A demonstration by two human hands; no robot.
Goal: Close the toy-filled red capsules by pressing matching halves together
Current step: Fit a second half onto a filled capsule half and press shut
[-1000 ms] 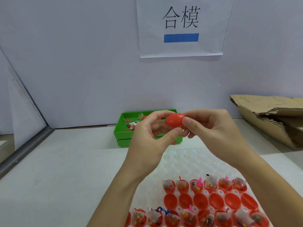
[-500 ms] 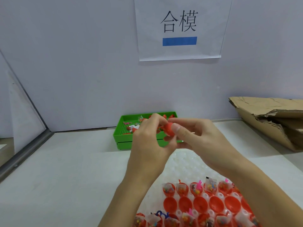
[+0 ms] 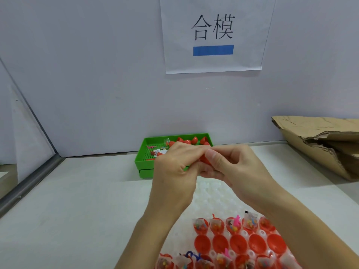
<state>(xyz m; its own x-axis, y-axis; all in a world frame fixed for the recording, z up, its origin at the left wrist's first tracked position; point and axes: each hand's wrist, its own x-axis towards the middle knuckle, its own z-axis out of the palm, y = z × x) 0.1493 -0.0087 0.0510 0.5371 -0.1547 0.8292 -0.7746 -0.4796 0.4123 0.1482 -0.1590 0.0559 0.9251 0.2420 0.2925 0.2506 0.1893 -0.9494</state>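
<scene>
Bottom right, white tray [image 3: 213,199]: two rows of filled halves [image 3: 217,226] holding bagged toys, with a row of empty halves [image 3: 239,243] between them, all open; most of the closing is left

Centre, capsule [image 3: 205,159]: only a sliver of red shows between the fingers, so whether it has snapped shut cannot be told

Centre, left hand [image 3: 174,164]: fingers curled round the capsule from the left

Centre, right hand [image 3: 233,166]: thumb and fingers pinching the capsule from the right (judged mid-press)

Behind the hands, green basket [image 3: 143,160]: several red capsules [image 3: 187,141] and loose toy bits against the wall; closed or not, unclear
</scene>
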